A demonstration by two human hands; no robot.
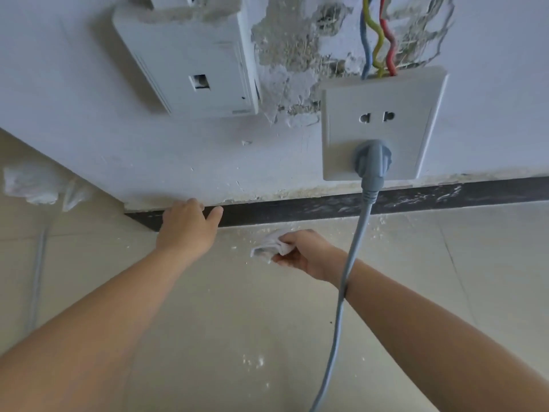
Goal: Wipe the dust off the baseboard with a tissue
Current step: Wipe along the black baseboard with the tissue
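Observation:
A dark baseboard (416,200) runs along the foot of the white wall, streaked with pale dust toward the right. My left hand (187,226) rests against its left end at the wall corner, fingers spread and holding nothing. My right hand (303,252) hovers just above the floor in front of the baseboard, closed around a crumpled grey-white tissue (269,245) that sticks out to the left of the fingers. The tissue is apart from the baseboard.
A grey plug (372,160) sits in a wall socket (383,126); its cable (341,292) hangs across my right wrist. A white box (190,72) is mounted left of broken plaster with coloured wires (377,40). Crumpled white tissues (35,185) lie left. Plaster crumbs dot the beige tiled floor (252,361).

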